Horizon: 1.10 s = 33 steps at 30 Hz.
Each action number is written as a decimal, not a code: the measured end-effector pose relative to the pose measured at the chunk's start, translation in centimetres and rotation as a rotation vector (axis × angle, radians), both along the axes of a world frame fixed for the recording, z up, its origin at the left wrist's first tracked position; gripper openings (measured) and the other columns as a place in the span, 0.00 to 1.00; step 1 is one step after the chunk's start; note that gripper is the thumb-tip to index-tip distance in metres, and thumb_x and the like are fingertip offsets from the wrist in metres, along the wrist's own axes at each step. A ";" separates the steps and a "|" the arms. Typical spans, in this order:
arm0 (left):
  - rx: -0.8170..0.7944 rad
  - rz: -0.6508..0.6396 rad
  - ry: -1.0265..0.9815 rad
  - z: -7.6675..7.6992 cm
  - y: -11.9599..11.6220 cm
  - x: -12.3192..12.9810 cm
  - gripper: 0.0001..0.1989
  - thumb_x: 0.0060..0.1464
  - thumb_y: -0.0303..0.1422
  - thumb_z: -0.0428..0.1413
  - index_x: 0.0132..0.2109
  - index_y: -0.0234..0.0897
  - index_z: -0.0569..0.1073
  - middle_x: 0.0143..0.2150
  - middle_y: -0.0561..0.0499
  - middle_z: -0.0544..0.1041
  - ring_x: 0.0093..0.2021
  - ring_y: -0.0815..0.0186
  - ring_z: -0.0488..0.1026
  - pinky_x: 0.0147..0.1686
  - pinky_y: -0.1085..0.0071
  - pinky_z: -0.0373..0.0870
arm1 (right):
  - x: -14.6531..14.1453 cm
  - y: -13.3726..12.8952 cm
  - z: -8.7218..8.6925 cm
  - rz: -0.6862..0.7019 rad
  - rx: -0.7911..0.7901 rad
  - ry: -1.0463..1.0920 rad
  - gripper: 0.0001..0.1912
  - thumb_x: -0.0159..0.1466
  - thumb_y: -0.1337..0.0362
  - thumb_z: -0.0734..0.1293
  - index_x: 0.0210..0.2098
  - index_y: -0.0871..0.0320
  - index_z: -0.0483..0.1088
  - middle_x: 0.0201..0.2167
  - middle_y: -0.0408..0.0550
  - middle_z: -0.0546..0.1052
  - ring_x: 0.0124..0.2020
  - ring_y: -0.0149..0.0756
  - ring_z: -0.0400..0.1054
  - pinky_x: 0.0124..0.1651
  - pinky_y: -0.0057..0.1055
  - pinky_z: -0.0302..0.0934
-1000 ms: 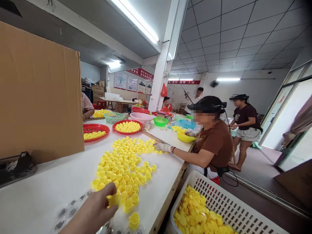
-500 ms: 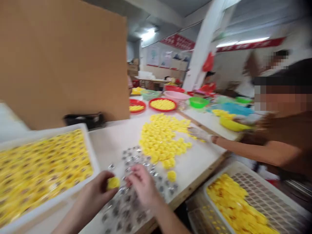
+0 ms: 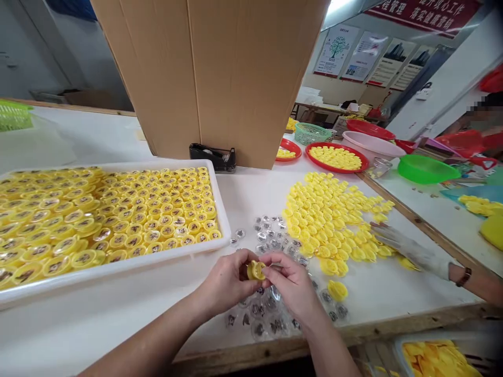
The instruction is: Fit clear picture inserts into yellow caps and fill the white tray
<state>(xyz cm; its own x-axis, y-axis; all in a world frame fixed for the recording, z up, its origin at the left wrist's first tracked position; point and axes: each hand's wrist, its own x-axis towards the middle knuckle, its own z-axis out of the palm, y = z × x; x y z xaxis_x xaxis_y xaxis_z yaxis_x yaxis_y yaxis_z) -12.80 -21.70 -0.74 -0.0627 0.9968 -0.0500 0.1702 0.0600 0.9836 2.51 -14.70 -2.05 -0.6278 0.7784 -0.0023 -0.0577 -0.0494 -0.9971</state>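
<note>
My left hand (image 3: 231, 277) is closed round a small round yellow piece (image 3: 256, 270), above the front part of the table. Touching the same piece from the right is my right hand (image 3: 288, 280), its fingers pinched at the edge; whether a clear disc is between them is too small to tell. Clear discs with dark printed pictures (image 3: 259, 309) lie scattered beneath and around both hands. Behind them to the right spreads a heap of yellow pieces (image 3: 326, 214). On the left, a white tray (image 3: 222, 220) holds rows of yellow pieces with printed centres.
A co-worker's gloved hand (image 3: 412, 246) reaches onto the heap's right side. A cardboard box (image 3: 236, 78) stands behind a black tape dispenser (image 3: 212, 158). Red plates (image 3: 365, 166) and a green bowl (image 3: 428, 170) sit farther back. A bin of yellow pieces (image 3: 436, 356) is below the front edge.
The view has swung left. My hands were apart and are now together at the yellow piece, which my left hand held before.
</note>
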 end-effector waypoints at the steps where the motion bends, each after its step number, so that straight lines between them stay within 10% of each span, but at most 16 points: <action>1: -0.002 -0.030 -0.075 0.1 -0.1 -0.1 0.13 0.47 0.33 0.60 0.39 0.32 0.70 0.28 0.54 0.69 0.26 0.72 0.61 0.25 0.76 0.57 | 0.0 0.0 0.2 0.006 0.049 -0.025 0.06 0.60 0.65 0.68 0.37 0.53 0.74 0.36 0.43 0.72 0.28 0.28 0.68 0.31 0.26 0.65; 9: -0.078 -0.058 -0.461 0.4 -0.3 -0.1 0.16 0.47 0.32 0.62 0.44 0.31 0.73 0.32 0.51 0.72 0.29 0.72 0.63 0.28 0.75 0.57 | 0.5 -0.6 2.7 -0.047 0.617 -0.344 0.11 0.58 0.67 0.69 0.42 0.55 0.73 0.32 0.45 0.72 0.30 0.33 0.67 0.33 0.31 0.65; 19: -0.071 -0.037 -0.604 0.2 -0.5 0.0 0.16 0.51 0.36 0.60 0.45 0.34 0.73 0.38 0.48 0.75 0.34 0.70 0.67 0.33 0.75 0.63 | 0.8 -0.8 3.6 -0.073 0.907 -0.383 0.13 0.58 0.73 0.67 0.42 0.54 0.70 0.39 0.46 0.74 0.39 0.35 0.69 0.41 0.31 0.65; 33: -0.143 0.028 -0.603 0.1 -0.6 0.6 0.26 0.48 0.46 0.60 0.48 0.30 0.67 0.38 0.47 0.73 0.36 0.66 0.71 0.38 0.68 0.70 | 1.0 -1.6 3.3 -0.056 0.845 -0.432 0.16 0.60 0.73 0.65 0.46 0.54 0.70 0.38 0.47 0.73 0.32 0.33 0.70 0.36 0.31 0.67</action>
